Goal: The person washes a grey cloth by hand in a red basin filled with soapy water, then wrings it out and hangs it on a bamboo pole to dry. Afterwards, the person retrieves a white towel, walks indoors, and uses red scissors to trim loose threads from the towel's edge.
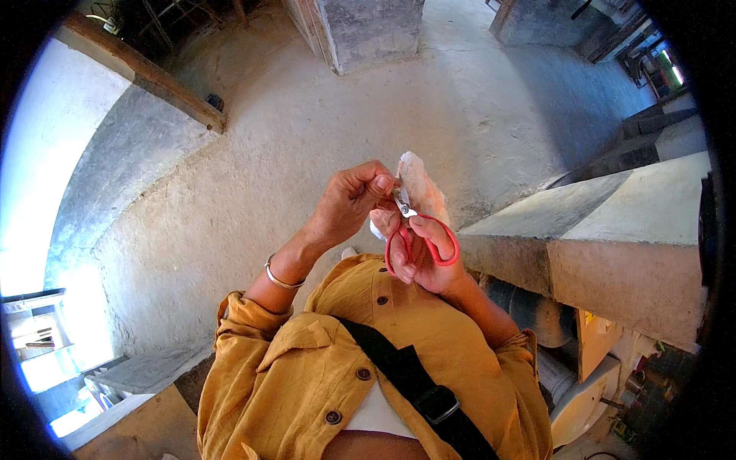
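Red-handled scissors [452, 247] are in my right hand [431, 264], the thumb and fingers through the handle loops. Their short metal blades point up and away from me, toward my left fingertips. Just behind the blades is a thin, pale, crinkled sheet with an orange tint [422, 188], which looks like a plastic bag. My left hand [351, 195] is closed in a pinch at the near-left edge of this bag, beside the blade tips. The fingers partly hide where blades and bag meet, so I cannot see whether the blades are cutting it.
Around me lies a rough grey concrete floor [307, 115]. A pale-topped ledge [613, 207] runs along the right, with dark round containers [529, 307] under it. A concrete pillar [372, 34] stands ahead. To the left is a low wall with a wooden beam [142, 69].
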Demonstrator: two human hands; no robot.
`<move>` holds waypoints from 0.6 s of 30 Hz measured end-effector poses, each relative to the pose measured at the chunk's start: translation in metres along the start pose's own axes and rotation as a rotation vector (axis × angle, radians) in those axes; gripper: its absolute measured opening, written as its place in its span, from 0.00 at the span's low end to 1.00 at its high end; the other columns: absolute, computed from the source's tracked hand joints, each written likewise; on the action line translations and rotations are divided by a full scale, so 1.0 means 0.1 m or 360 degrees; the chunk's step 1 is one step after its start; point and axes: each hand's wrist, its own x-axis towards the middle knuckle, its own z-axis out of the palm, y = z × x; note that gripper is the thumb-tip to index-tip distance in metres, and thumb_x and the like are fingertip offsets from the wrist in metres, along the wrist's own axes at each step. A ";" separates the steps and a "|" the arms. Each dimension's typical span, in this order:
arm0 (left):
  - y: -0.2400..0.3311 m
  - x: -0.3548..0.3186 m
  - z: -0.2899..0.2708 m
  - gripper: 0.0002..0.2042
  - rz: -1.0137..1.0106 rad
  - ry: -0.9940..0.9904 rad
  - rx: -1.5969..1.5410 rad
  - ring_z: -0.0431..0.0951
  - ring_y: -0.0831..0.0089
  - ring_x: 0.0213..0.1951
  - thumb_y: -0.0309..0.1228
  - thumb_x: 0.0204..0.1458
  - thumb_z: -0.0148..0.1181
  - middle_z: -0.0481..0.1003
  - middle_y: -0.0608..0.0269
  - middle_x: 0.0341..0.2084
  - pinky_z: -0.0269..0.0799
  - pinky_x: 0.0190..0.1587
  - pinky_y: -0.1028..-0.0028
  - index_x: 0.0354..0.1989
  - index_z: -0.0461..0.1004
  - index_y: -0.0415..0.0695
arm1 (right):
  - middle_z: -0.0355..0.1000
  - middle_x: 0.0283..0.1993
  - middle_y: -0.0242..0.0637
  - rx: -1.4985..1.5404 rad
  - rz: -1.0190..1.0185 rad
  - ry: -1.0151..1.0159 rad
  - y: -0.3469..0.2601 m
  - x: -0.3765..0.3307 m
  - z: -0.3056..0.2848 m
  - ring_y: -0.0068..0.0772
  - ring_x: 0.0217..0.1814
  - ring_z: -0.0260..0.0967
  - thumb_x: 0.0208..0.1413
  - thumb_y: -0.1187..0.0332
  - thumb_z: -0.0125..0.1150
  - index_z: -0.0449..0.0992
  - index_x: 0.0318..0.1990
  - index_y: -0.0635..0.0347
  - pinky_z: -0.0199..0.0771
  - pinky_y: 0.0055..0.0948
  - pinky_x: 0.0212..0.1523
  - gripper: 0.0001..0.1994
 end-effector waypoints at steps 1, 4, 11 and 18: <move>0.00 0.00 0.02 0.11 0.0013 -0.0007 -0.0051 0.68 0.83 0.30 0.31 0.60 0.45 0.70 0.70 0.24 0.68 0.34 0.79 0.31 0.69 0.37 | 0.65 0.19 0.36 -0.0007 -0.0008 0.0006 -0.01 0.01 0.01 0.26 0.14 0.58 0.59 0.57 0.43 0.64 0.39 0.62 0.59 0.24 0.16 0.15; -0.03 0.00 0.02 0.11 0.0034 -0.0034 -0.0105 0.68 0.83 0.29 0.32 0.60 0.45 0.69 0.70 0.25 0.68 0.33 0.79 0.31 0.69 0.37 | 0.64 0.18 0.33 -0.0004 0.0025 0.0006 0.01 0.00 -0.02 0.22 0.13 0.57 0.59 0.56 0.43 0.64 0.39 0.61 0.57 0.21 0.15 0.15; -0.03 0.01 0.05 0.14 0.0155 0.0001 0.0057 0.76 0.73 0.34 0.39 0.59 0.44 0.74 0.62 0.30 0.73 0.38 0.73 0.36 0.67 0.39 | 0.61 0.17 0.28 -0.0331 -0.0304 0.0123 -0.07 -0.06 0.00 0.18 0.10 0.53 0.60 0.56 0.44 0.65 0.40 0.60 0.51 0.18 0.10 0.15; 0.01 -0.01 0.03 0.15 0.0037 0.0034 -0.0069 0.76 0.74 0.37 0.39 0.59 0.44 0.74 0.61 0.32 0.74 0.42 0.73 0.36 0.68 0.39 | 0.71 0.32 0.36 -0.1967 -0.1423 0.1002 0.02 0.07 -0.41 0.22 0.30 0.68 0.42 0.77 0.65 0.68 0.44 0.61 0.70 0.23 0.33 0.19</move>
